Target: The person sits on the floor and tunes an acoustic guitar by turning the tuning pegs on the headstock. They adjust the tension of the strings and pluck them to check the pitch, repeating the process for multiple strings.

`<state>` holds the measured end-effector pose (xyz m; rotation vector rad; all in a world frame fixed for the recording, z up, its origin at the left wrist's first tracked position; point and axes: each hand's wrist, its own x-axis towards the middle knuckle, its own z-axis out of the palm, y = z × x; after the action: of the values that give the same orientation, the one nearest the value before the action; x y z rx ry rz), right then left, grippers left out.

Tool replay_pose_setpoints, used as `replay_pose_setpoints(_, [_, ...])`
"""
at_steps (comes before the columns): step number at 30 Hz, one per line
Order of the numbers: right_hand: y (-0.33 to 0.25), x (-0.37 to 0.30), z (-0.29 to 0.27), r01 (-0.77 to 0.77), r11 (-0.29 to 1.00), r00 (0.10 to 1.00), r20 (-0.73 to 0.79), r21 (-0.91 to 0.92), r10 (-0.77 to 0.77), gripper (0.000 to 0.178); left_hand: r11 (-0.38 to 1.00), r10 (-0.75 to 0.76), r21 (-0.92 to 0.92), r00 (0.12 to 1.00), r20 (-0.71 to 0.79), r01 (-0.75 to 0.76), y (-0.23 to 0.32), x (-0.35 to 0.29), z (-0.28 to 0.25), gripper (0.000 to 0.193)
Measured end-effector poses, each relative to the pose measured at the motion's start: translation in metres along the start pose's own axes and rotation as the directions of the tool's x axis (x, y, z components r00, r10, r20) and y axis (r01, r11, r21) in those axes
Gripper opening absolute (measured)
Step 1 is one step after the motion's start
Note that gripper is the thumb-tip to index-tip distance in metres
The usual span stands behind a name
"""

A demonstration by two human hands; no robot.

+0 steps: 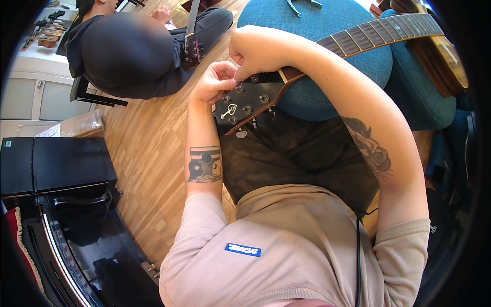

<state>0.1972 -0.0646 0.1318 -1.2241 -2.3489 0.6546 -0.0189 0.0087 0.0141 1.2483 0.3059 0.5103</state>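
A guitar's dark headstock (pixel 254 101) with metal tuning posts and a pale inlay lies above my lap. Its fretted neck (pixel 365 37) stretches across a blue padded seat (pixel 319 89) toward the upper right. At the headstock's far left edge, my left hand (pixel 217 82) is closed in a pinch, thumb against finger, near a tuning post. Over the same edge bends my right hand (pixel 258 50), its fingers curled and thumb pressed down close to the left fingertips. Whatever sits between either hand's fingers is too small or hidden to make out.
A seated person in dark clothes (pixel 128 56) holds another guitar (pixel 192 53) at the upper left. A shiny black piano (pixel 102 245) stands at the lower left. On the far part of the blue upholstery lies a two-armed tool (pixel 295 7). A wooden guitar body (pixel 445 69) shows far right.
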Motion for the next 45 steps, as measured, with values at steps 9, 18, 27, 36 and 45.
replay_pose_setpoints(9, [0.002,0.002,0.002,0.002,1.000,1.000,-0.029,0.014,-0.002,0.034,0.999,-0.016,-0.032,1.000,-0.011,0.016,0.006,0.005,0.021,0.026])
replay_pose_setpoints(18, [0.001,0.001,0.001,0.014,1.000,1.000,-0.010,-0.027,-0.014,0.032,0.999,0.037,-0.001,0.996,0.086,-0.037,-0.005,0.001,-0.006,0.022])
replay_pose_setpoints(27, [-0.003,0.001,-0.001,0.008,1.000,1.000,-0.017,0.006,-0.008,0.036,0.989,-0.076,0.127,0.996,-0.049,0.082,-0.009,0.013,-0.005,0.026])
replay_pose_setpoints(36, [-0.001,0.001,0.000,0.009,0.999,1.000,-0.001,-0.040,-0.009,0.035,0.999,-0.017,0.051,0.998,0.064,0.013,-0.003,0.000,0.001,0.033])
replay_pose_setpoints(45, [-0.004,0.004,-0.002,0.000,1.000,1.000,-0.018,-0.015,0.000,0.034,0.990,-0.102,0.100,0.995,0.002,0.101,-0.001,0.009,-0.005,0.021])
